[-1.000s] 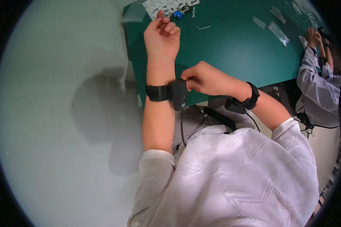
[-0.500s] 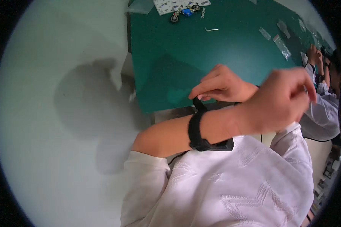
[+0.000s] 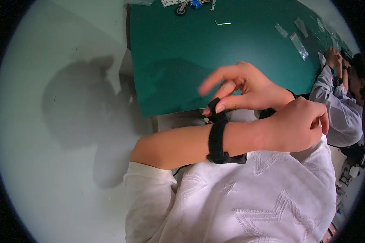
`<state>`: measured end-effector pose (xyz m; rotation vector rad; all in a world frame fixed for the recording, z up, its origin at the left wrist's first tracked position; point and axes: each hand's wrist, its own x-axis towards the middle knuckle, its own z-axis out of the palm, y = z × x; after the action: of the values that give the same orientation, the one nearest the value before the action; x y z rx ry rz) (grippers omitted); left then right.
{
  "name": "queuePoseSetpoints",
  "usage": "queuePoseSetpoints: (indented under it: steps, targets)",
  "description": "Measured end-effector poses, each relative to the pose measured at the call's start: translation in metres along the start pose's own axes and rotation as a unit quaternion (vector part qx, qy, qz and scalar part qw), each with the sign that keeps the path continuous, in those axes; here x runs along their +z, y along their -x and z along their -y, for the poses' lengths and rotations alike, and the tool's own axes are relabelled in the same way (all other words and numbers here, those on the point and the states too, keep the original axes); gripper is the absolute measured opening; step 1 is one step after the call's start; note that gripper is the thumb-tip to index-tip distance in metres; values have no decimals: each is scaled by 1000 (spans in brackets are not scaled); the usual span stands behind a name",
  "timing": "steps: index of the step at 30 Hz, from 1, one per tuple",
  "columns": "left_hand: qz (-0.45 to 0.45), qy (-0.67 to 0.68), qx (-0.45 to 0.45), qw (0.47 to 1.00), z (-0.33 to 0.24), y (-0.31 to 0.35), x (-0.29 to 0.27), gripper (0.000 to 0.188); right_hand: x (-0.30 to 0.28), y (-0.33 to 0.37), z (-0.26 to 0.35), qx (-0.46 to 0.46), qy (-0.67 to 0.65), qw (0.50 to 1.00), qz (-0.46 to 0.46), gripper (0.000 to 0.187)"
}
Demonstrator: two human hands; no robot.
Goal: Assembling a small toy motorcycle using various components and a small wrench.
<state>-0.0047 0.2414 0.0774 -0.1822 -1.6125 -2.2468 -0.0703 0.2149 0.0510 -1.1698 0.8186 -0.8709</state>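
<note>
My left forearm crosses in front of my white top, with a black strap [image 3: 217, 141] wrapped around it near the wrist. Under the strap sits a small dark box [image 3: 237, 158]. My left hand [image 3: 297, 125] points to the right, fingers loosely curled in and nothing visible in them. Above the forearm, my right hand [image 3: 247, 87] pinches the strap's loose end [image 3: 214, 106] between its thumb and a finger. Its index finger is lifted, stretched out and blurred at the tip.
On the green table [image 3: 170, 48] lie an L-shaped hex key [image 3: 223, 23], a small wrench [image 3: 213, 5], a blue model with wheels [image 3: 195, 4] and clear plastic bags [image 3: 299, 46]. A person in a light sleeve [image 3: 338, 105] works at the right. A pale wall [image 3: 36, 162] stands left.
My right index finger has lifted away from the strap while the pinch stays on its end. My left hand has lowered and turned slightly. The table appears higher in the picture.
</note>
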Motion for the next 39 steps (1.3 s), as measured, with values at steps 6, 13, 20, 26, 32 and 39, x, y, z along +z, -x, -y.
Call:
queuePoseSetpoints:
  steps: [6,13,20,26,32,39]
  targets:
    - [91,173,-90,977,12,0,-8,11,-1,-5,11,71,102,992,4,11]
    - [304,238,-174,906,7,-2,-24,12,3,-15,27,58,241,969,18,14]
    - [378,203,-183,885,11,-3,-33,15,-5,-6,44,7,288,949,128,26]
    - [428,99,-226,870,9,-7,-30,20,-8,-5,46,-24,296,949,103,33]
    - [470,28,-239,849,14,-3,-17,23,-10,-18,25,43,178,976,120,30]
    - [450,-149,-144,869,26,2,-10,27,-9,-21,43,78,385,915,93,20]
